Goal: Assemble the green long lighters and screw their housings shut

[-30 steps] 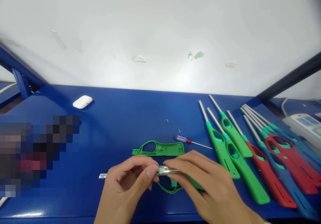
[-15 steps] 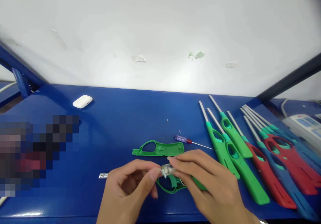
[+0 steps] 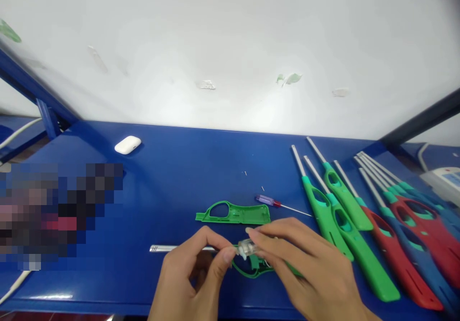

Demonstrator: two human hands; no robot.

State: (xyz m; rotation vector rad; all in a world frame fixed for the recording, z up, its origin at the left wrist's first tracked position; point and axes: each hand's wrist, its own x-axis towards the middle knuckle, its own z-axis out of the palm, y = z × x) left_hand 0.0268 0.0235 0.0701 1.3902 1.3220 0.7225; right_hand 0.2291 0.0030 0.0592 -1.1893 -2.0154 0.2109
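My right hand [image 3: 305, 263] grips a small clear gas tank [image 3: 247, 247] with a pale fitting at its left end. At that end, my left hand [image 3: 199, 270] pinches thumb and forefinger together; what lies between the fingertips is too small to make out. Under my hands is the lower green lighter shell [image 3: 251, 274], partly hidden, with a metal lighter tube [image 3: 161, 248] reaching out to the left. Just beyond lies the other green shell half [image 3: 247, 214], its inside facing up.
A screwdriver [image 3: 268, 200] and tiny screws [image 3: 262, 189] lie behind the shells. Several assembled lighters, green [image 3: 362, 244], red [image 3: 406, 263] and blue [image 3: 420, 254], fill the right side. A white case [image 3: 128, 145] sits at the back left, near a blurred-out patch.
The view has shifted slightly, so everything sits a little further right. Both hands keep their hold around the clear tank, with little change between them.
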